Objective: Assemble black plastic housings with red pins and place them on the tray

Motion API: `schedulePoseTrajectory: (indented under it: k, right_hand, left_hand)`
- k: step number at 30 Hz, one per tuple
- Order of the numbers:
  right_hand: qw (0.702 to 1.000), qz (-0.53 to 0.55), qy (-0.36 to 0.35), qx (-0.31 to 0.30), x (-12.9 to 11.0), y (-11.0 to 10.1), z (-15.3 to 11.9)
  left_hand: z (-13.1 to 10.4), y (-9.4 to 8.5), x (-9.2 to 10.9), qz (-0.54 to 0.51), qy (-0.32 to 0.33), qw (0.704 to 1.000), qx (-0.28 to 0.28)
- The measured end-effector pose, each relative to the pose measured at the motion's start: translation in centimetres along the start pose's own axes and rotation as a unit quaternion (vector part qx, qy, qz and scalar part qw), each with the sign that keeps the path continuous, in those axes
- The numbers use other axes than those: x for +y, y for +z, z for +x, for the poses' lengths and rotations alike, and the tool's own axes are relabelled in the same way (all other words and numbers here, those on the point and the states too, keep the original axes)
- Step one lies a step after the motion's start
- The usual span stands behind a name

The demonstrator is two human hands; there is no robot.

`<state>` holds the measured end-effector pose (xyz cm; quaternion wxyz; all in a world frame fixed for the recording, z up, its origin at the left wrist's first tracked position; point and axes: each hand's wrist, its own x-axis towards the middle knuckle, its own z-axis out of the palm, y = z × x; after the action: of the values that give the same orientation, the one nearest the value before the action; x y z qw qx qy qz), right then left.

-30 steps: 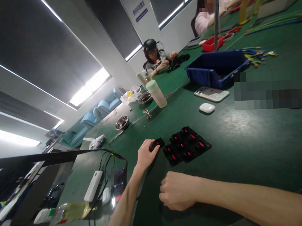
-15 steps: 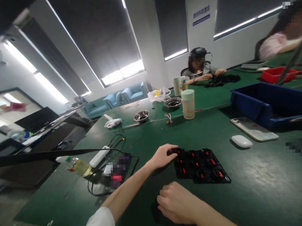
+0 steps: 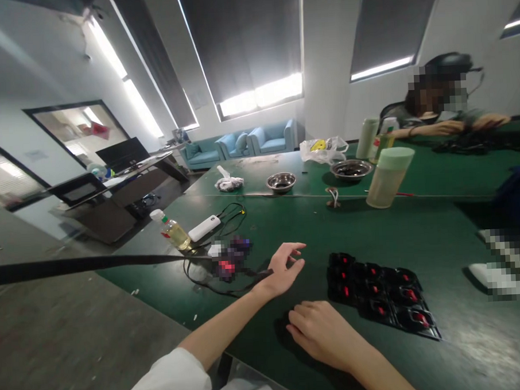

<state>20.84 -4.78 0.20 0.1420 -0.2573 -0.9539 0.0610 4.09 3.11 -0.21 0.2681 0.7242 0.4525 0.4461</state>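
My left hand (image 3: 284, 270) is spread just above the green table (image 3: 266, 327), fingers apart and holding nothing, left of the black pieces. My right hand (image 3: 324, 331) rests nearer to me with its fingers curled in; whatever it may hold is hidden. To the right of both hands lie several black pieces with red parts (image 3: 375, 289), set side by side in rows. Neither hand touches them.
A phone-like device with a cord (image 3: 234, 256), a white power bank (image 3: 204, 227) and an oil bottle (image 3: 174, 232) lie left. Farther back are metal bowls (image 3: 281, 182), a green-lidded cup (image 3: 388, 178) and a plastic bag (image 3: 322, 150). A person (image 3: 445, 95) sits across the table.
The view has turned left. My left hand has come off the black pieces' left edge, opening a gap between them. My right hand is still curled.
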Motion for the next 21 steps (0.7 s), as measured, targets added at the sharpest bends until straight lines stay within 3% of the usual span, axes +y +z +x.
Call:
schedulePoseTrajectory:
  k: [6,9,12,14,17,19,21]
  right_hand:
    - [1.000,0.002,-0.010,0.016,0.3,0.4,0.0]
    - [1.000,0.005,-0.017,0.010,0.4,0.3,0.1]
    - [1.000,0.007,-0.018,0.004,0.5,0.1,0.1]
    - [1.000,0.006,-0.014,-0.001,0.5,0.0,0.2]
    - [1.000,0.003,-0.013,-0.007,0.5,0.0,0.2]
    - [1.000,0.006,-0.011,-0.009,0.6,0.1,0.2]
    - [1.000,0.012,-0.008,-0.010,0.7,0.1,0.2]
  left_hand:
    - [-4.2,-3.1,0.4,0.045,0.005,0.993,0.113]
    - [-6.1,-4.6,0.4,0.071,-0.004,0.989,0.128]
    - [-7.9,-6.8,0.0,0.119,-0.003,0.988,0.096]
    - [-8.8,-8.5,-0.4,0.154,-0.013,0.981,0.119]
    - [-10.4,-11.1,0.0,0.170,-0.085,0.972,0.136]
    - [-11.8,-12.0,1.2,0.141,-0.163,0.975,0.052]
    - [-13.4,-12.2,3.4,0.089,-0.218,0.966,-0.108]
